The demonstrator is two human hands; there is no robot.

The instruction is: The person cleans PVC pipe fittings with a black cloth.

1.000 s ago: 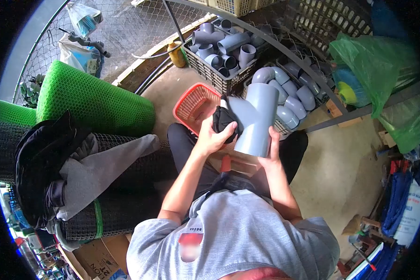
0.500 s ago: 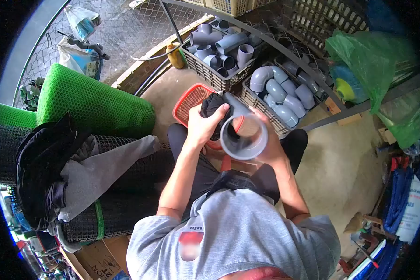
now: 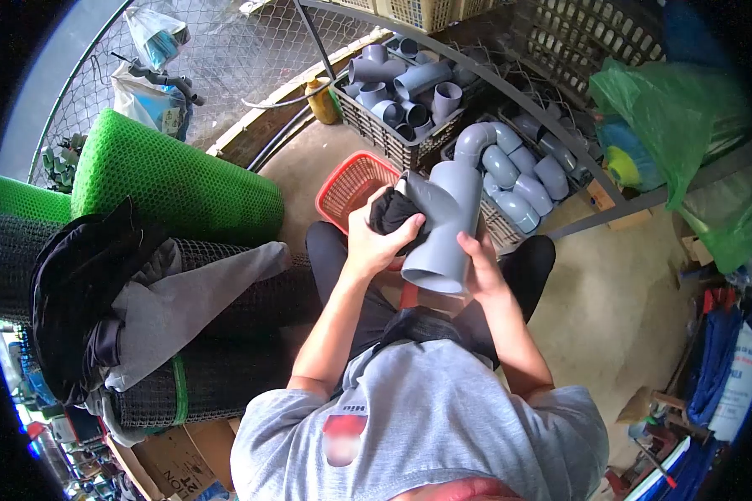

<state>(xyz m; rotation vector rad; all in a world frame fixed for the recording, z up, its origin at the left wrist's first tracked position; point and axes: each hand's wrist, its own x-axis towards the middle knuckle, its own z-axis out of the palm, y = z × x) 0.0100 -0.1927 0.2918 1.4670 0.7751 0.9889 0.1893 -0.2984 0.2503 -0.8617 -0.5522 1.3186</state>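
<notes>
A large grey pipe fitting [image 3: 453, 219] with a slanted side branch is held over my lap, its wide opening facing down toward me. My left hand [image 3: 378, 242] grips a bunched black cloth [image 3: 395, 213] against the branch's end. On the fitting's right side, my right hand [image 3: 483, 265] holds the lower part of the body with fingers wrapped behind it. Just beyond my left hand stands a red plastic basket [image 3: 340, 185], partly hidden by the hand and the cloth.
Crates of grey fittings [image 3: 401, 154] and curved elbows [image 3: 510, 171] stand ahead. Green mesh rolls [image 3: 171, 179] and dark clothing [image 3: 83, 292] lie at the left. A metal frame bar [image 3: 585, 219] crosses at the right, near green plastic [image 3: 668, 117].
The fitting has turned from its round opening facing up at me to a side view showing body and branch. My right hand has moved lower along it.
</notes>
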